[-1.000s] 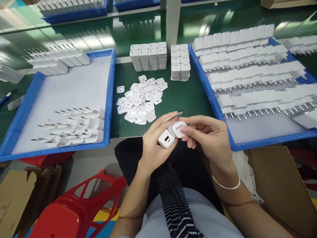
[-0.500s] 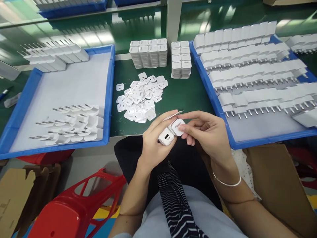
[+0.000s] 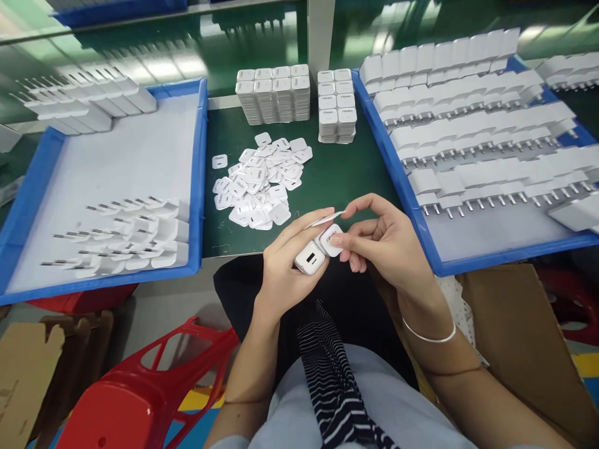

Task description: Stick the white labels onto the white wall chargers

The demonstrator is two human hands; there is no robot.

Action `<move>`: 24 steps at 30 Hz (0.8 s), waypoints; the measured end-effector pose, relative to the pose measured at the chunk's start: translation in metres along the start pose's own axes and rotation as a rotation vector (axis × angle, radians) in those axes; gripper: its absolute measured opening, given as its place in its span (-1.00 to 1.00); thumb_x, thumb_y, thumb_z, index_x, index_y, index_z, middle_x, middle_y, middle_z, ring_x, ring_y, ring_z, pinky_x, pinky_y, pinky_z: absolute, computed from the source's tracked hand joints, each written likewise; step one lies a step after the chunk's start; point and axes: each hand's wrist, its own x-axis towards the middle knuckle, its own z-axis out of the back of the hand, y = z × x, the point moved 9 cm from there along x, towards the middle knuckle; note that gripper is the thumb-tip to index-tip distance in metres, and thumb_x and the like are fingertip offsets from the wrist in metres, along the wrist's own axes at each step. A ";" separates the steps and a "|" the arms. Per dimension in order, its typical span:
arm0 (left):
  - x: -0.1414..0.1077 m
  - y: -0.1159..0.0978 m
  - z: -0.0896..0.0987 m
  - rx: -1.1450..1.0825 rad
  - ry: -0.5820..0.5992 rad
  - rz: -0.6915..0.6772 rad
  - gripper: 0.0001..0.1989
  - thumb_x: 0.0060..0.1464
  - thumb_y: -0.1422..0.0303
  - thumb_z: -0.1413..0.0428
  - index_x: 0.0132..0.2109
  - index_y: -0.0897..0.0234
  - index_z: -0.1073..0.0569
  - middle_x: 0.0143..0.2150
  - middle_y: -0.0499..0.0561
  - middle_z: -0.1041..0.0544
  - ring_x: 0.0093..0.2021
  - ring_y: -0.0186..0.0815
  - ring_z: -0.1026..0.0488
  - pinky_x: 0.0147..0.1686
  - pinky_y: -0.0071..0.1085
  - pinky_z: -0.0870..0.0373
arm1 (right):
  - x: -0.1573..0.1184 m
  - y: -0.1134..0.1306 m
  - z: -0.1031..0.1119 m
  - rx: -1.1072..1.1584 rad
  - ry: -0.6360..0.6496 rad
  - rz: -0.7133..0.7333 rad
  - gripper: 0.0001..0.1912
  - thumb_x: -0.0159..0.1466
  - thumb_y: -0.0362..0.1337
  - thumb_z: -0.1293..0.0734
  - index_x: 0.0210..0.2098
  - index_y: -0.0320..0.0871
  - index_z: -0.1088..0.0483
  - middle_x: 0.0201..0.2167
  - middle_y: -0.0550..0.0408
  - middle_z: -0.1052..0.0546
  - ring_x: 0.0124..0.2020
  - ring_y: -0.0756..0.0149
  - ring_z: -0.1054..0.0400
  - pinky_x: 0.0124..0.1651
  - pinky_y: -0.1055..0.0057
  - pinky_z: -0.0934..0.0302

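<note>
My left hand (image 3: 290, 262) is closed around a white plug-in charger (image 3: 309, 257), its end with a dark USB slot facing me. Between that hand's fingers a thin white plate (image 3: 322, 221) sticks out at the top. My right hand (image 3: 381, 243) has its thumb on a square white cover plate (image 3: 331, 241) with printed lettering, held right beside the charger's end. The right index fingertip is at the edge of the upper thin plate. Whether the square plate is one piece or a few stacked I cannot tell.
Loose white cover plates (image 3: 257, 181) lie heaped on the green table (image 3: 346, 181). Behind them stand neat stacks of plates (image 3: 274, 93) and a smaller stack (image 3: 337, 106). Blue-rimmed trays with white chargers flank them, one left (image 3: 199, 181) and one right (image 3: 393, 168). A red stool (image 3: 107, 411) stands below left.
My right index finger has lifted and bent slightly, tilting the thin upper plate's edge. Both hands keep hold of the same things; the view has shifted slightly.
</note>
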 end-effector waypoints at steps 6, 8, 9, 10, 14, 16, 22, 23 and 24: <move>-0.006 0.016 0.001 -0.099 -0.082 0.152 -0.58 0.04 0.54 -0.33 0.06 0.17 -0.59 0.13 0.09 -0.62 0.10 -0.14 -0.59 0.13 -0.17 -0.55 | 0.000 -0.004 -0.002 -0.140 -0.070 0.109 -0.57 0.13 -0.18 -0.60 -0.19 -0.04 -0.31 -0.71 0.41 -0.33 -0.71 0.49 -0.20 -0.63 0.56 -0.05; -0.009 0.021 0.002 -0.142 -0.119 0.210 -0.57 0.00 0.55 -0.35 0.04 0.15 -0.61 0.11 0.08 -0.63 0.09 -0.14 -0.60 0.12 -0.18 -0.55 | 0.000 -0.007 -0.005 -0.141 -0.063 0.143 -0.56 0.14 -0.18 -0.59 -0.17 -0.03 -0.29 -0.66 0.38 -0.39 -0.68 0.48 -0.22 -0.60 0.53 -0.08; -0.011 0.023 0.002 -0.170 -0.124 0.240 -0.56 -0.01 0.55 -0.36 0.04 0.15 -0.62 0.09 0.07 -0.64 0.08 -0.14 -0.60 0.11 -0.19 -0.55 | -0.001 -0.006 -0.006 -0.131 -0.059 0.166 -0.55 0.14 -0.18 -0.59 -0.16 -0.03 -0.29 -0.64 0.37 -0.40 -0.66 0.48 -0.22 -0.59 0.52 -0.08; -0.012 0.025 0.002 -0.203 -0.121 0.273 -0.55 -0.03 0.54 -0.38 0.03 0.15 -0.63 0.07 0.07 -0.65 0.07 -0.15 -0.60 0.11 -0.21 -0.54 | -0.001 -0.005 -0.006 -0.109 -0.053 0.194 -0.56 0.15 -0.17 -0.59 -0.16 -0.02 -0.29 -0.62 0.36 -0.41 -0.65 0.47 -0.22 -0.58 0.51 -0.09; -0.018 0.035 -0.001 -0.407 -0.061 0.415 -0.50 -0.13 0.50 -0.44 0.02 0.14 -0.64 -0.04 0.06 -0.69 -0.01 -0.16 -0.62 0.06 -0.26 -0.54 | -0.001 0.006 0.003 -0.004 -0.058 0.327 -0.72 0.29 -0.13 -0.48 -0.12 -0.05 -0.36 -0.58 0.30 -0.43 -0.59 0.46 -0.26 -0.53 0.50 -0.18; -0.022 0.040 -0.004 -0.528 -0.030 0.480 -0.49 -0.15 0.48 -0.45 0.01 0.14 -0.65 -0.05 0.07 -0.69 -0.04 -0.16 -0.62 0.01 -0.28 -0.55 | 0.002 0.009 0.007 0.002 -0.053 0.357 -0.75 0.27 -0.17 -0.50 -0.13 -0.06 -0.43 -0.53 0.27 -0.45 -0.55 0.46 -0.30 -0.52 0.52 -0.22; -0.028 0.043 -0.017 -0.762 0.089 0.588 -0.50 -0.16 0.47 -0.45 0.01 0.18 -0.66 -0.09 0.07 -0.70 -0.10 -0.21 -0.61 -0.09 -0.38 -0.55 | 0.009 0.009 0.010 -0.058 -0.070 0.375 -0.91 0.23 -0.31 -0.51 -0.34 -0.10 -0.52 -0.58 0.27 -0.47 -0.64 0.49 -0.31 -0.60 0.52 -0.26; -0.029 0.044 -0.018 -0.774 0.087 0.607 -0.50 -0.15 0.47 -0.44 0.02 0.18 -0.66 -0.09 0.07 -0.70 -0.11 -0.21 -0.62 -0.11 -0.39 -0.56 | 0.008 0.011 0.014 -0.065 -0.113 0.392 -0.93 0.24 -0.34 -0.50 -0.35 -0.10 -0.53 -0.59 0.27 -0.46 -0.66 0.50 -0.30 -0.61 0.52 -0.24; -0.030 0.045 -0.018 -0.773 0.074 0.628 -0.50 -0.14 0.47 -0.44 0.02 0.18 -0.65 -0.09 0.07 -0.70 -0.12 -0.22 -0.62 -0.12 -0.40 -0.56 | 0.007 0.012 0.016 -0.059 -0.148 0.401 -0.93 0.25 -0.38 -0.48 -0.35 -0.11 -0.54 -0.61 0.28 -0.47 -0.68 0.51 -0.29 -0.63 0.53 -0.23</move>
